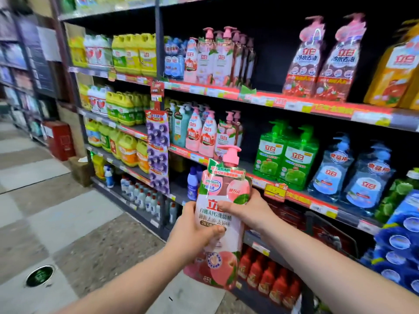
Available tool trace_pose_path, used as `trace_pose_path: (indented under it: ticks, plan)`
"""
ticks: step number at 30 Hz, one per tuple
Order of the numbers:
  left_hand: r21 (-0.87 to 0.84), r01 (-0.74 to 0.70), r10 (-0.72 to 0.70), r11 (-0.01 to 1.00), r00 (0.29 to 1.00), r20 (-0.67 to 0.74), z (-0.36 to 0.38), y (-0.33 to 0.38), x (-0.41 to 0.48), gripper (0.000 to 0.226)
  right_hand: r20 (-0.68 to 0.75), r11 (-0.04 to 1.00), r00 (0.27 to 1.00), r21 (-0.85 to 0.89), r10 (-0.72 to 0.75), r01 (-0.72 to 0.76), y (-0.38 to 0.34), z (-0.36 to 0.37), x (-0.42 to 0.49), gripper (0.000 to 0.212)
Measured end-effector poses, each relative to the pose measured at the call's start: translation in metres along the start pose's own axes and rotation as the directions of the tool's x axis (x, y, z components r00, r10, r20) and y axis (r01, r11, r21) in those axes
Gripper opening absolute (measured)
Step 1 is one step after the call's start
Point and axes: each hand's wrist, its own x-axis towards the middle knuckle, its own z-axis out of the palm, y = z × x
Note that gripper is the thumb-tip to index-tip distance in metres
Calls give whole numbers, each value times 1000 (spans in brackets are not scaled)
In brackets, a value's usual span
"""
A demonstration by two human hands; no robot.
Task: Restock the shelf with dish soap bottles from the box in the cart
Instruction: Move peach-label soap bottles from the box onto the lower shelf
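**Supermarket aisle: peach bottle up at the shelf face**

Detergent racks fill the right of the view, tiled floor runs off to the left, and dead centre both hands are on one peach dish soap bottle (221,214). It's held upright in front of the racks, long axis near vertical, pink pump on top. The left hand (192,227) grips low on the label, thumb curled across the front. The right hand (247,209) grips higher, fingers wrapped over the label's middle, and it's the nearer of the two to the shelving.

Now the line that matters: the matching peach bottles (224,134) stand on the middle shelf (301,197), just above and beyond the pump. There's a dark gap (250,141) right beside them, before the green pump bottles (285,155). That gap looks the likely slot, which would mean a lift and a push forward, base over the price rail. The same peach design shows in the upper-shelf row (217,57) too. Cart and box are out of view.
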Motion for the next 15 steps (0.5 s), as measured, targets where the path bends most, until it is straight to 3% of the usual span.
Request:
trace_pose_path:
  ticks: [2,3,6,8,13,15]
  plan:
    - [3,9,-9,1000,1000,-14,-9,-5,20,50,2,1000,1000,-29,0,0,-3,12,22,116]
    - [17,4,-4,1000,1000,-22,-12,-7,32,49,21,999,1000,-37,-3,4,-3,17,36,112]
    - [46,-32,34,998,999,-28,-17,-12,74,45,37,1000,999,2,-30,30,-7,24,75,62]
    - [50,-48,48,998,999,-10,-13,-14,108,45,23,997,999,73,-24,22,-8,23,108,55]
    - [72,-128,125,989,991,46,17,-1,199,47,-40,991,999,133,-9,14,-13,-4,196,71]
    - [58,-142,138,988,988,69,32,6,235,48,-79,995,997,101,3,5,-19,-19,227,89]
